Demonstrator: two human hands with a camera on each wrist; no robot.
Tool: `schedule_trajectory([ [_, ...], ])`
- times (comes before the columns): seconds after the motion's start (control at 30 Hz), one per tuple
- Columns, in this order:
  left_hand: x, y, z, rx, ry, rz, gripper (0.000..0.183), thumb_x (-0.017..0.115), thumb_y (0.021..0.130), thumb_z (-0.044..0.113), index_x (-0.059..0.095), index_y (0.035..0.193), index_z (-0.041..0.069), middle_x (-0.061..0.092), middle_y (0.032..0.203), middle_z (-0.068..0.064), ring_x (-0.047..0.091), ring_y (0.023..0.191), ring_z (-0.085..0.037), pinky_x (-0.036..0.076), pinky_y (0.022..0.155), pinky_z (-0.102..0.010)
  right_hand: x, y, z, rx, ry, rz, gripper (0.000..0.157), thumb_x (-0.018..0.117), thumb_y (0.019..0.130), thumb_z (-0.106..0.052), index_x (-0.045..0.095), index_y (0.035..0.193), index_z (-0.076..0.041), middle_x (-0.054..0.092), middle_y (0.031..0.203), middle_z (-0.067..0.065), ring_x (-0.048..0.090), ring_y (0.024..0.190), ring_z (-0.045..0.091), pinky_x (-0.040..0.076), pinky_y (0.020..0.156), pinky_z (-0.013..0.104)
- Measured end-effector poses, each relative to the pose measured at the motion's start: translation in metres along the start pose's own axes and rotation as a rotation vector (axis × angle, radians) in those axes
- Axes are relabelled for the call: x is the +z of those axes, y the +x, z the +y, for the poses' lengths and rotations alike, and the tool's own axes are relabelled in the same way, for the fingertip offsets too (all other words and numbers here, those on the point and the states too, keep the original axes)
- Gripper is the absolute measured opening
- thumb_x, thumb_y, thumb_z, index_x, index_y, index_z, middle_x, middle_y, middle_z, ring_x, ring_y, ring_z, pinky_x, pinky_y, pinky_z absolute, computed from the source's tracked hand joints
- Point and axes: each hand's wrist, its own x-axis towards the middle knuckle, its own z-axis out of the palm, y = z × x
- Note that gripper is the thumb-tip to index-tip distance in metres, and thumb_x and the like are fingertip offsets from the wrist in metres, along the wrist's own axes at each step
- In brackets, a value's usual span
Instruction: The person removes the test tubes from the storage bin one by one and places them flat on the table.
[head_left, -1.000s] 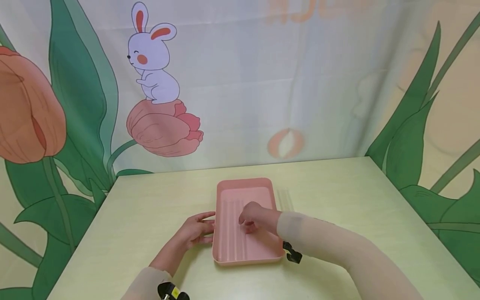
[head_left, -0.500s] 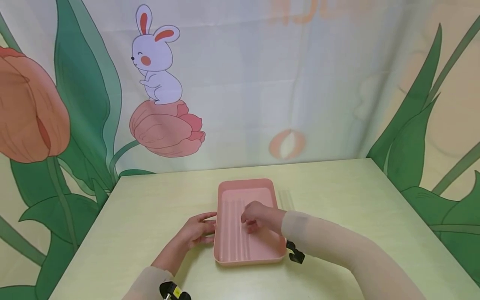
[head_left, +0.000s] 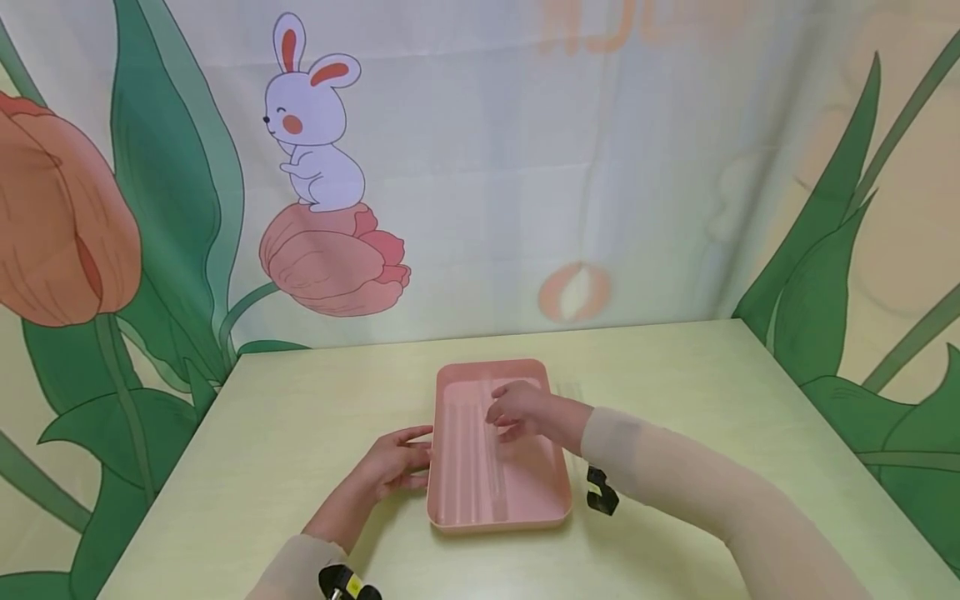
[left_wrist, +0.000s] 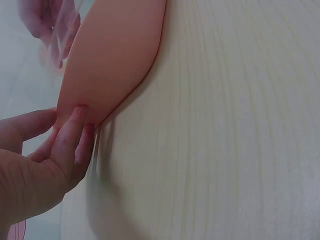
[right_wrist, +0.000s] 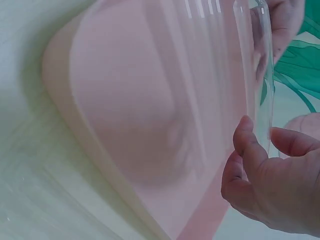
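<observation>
My right hand (head_left: 517,407) pinches a clear test tube (head_left: 497,479) between thumb and fingers over the pink tray (head_left: 441,383). In the right wrist view, the held test tube (right_wrist: 271,80) runs upward from the fingertips and its rounded end shows near the top edge. Several more clear test tubes (head_left: 459,467) lie side by side lengthwise in the left half of the tray. At the tray's left wall, my left hand (head_left: 395,461) rests its extended fingertips on the outside, as the left wrist view shows against the pink wall (left_wrist: 112,55).
Other clear tubes (head_left: 572,390) lie on the pale wood-grain table (head_left: 660,367) just right of the tray, partly behind the right forearm. A curtain (head_left: 465,192) printed with a rabbit and tulips hangs behind the table's far edge.
My right hand has risen and moved slightly right and away from me, lifting a test tube off the tray's row. My left hand has stayed at the tray's side.
</observation>
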Motion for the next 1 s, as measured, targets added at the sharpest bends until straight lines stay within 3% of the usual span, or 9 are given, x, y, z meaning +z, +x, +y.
schedule_trajectory([
  [0.07,0.0,0.0,0.0,0.0,-0.002,0.004,0.057,0.058,0.096,-0.005,0.044,0.151,-0.002,0.056,0.144,-0.03,0.07,0.089,-0.012,0.062,0.066,-0.029,0.005,-0.042,-0.024,0.011,-0.015,0.014,0.061,0.06,0.09,0.011,0.041,0.147,0.006,0.05,0.115,0.016,0.049,0.092,0.023,0.061,0.093,0.046],
  [0.17,0.001,0.0,0.0,-0.001,-0.002,0.007,0.057,0.058,0.096,-0.005,0.044,0.151,-0.002,0.056,0.144,-0.031,0.07,0.09,-0.012,0.062,0.066,-0.03,0.003,-0.06,-0.036,0.021,-0.017,-0.004,0.061,0.057,0.092,0.01,0.038,0.15,0.006,0.048,0.115,0.014,0.047,0.095,0.023,0.058,0.1,0.046],
  [0.23,0.001,0.0,0.0,-0.002,-0.001,0.008,0.057,0.058,0.096,-0.005,0.044,0.151,-0.002,0.056,0.145,-0.031,0.07,0.09,-0.012,0.062,0.067,-0.03,0.0,-0.062,-0.039,0.026,-0.023,-0.013,0.061,0.057,0.092,0.01,0.038,0.15,0.005,0.048,0.113,0.013,0.048,0.092,0.021,0.06,0.096,0.044],
  [0.3,0.002,0.0,0.001,-0.002,-0.003,0.008,0.057,0.058,0.096,-0.004,0.044,0.151,-0.003,0.055,0.145,-0.031,0.07,0.091,-0.013,0.063,0.068,-0.031,-0.007,-0.047,-0.034,0.022,-0.02,-0.023,0.062,0.06,0.091,0.009,0.04,0.15,0.003,0.05,0.108,0.011,0.049,0.088,0.019,0.063,0.083,0.038],
  [0.43,0.002,-0.001,0.002,0.0,0.0,0.001,0.057,0.058,0.096,-0.004,0.043,0.152,-0.003,0.055,0.146,-0.031,0.07,0.093,-0.013,0.063,0.07,-0.032,-0.011,-0.051,-0.04,0.011,-0.011,-0.029,0.061,0.059,0.092,0.01,0.04,0.149,0.003,0.051,0.105,0.01,0.048,0.085,0.018,0.061,0.071,0.03],
  [0.6,0.001,-0.001,0.001,0.002,0.0,0.001,0.057,0.059,0.096,-0.003,0.044,0.151,-0.003,0.056,0.145,-0.03,0.07,0.093,-0.013,0.063,0.069,-0.032,-0.017,-0.056,-0.045,-0.012,-0.017,-0.05,0.063,0.058,0.093,0.01,0.037,0.152,0.003,0.048,0.124,0.012,0.048,0.086,0.017,0.061,0.071,0.029],
  [0.8,-0.001,0.0,0.0,-0.003,0.002,-0.003,0.056,0.057,0.097,-0.004,0.044,0.151,-0.002,0.055,0.146,-0.031,0.071,0.095,-0.014,0.064,0.069,-0.032,-0.025,-0.063,-0.053,-0.018,-0.028,-0.075,0.067,0.056,0.094,0.007,0.033,0.157,0.001,0.046,0.12,0.009,0.049,0.088,0.016,0.059,0.099,0.042],
  [0.87,-0.002,0.0,-0.001,-0.002,0.007,-0.008,0.056,0.057,0.097,-0.004,0.044,0.152,-0.002,0.054,0.147,-0.032,0.071,0.096,-0.015,0.064,0.07,-0.032,-0.028,-0.065,-0.055,-0.022,-0.031,-0.077,0.067,0.056,0.095,0.006,0.033,0.157,0.001,0.047,0.115,0.008,0.049,0.088,0.016,0.06,0.095,0.04],
  [1.0,-0.002,0.0,-0.001,-0.001,0.005,-0.004,0.056,0.057,0.097,-0.004,0.044,0.151,-0.002,0.054,0.146,-0.032,0.071,0.096,-0.015,0.064,0.07,-0.032,-0.034,-0.068,-0.058,-0.038,-0.037,-0.078,0.066,0.056,0.095,0.006,0.033,0.156,0.002,0.048,0.106,0.006,0.05,0.087,0.015,0.06,0.072,0.026],
])
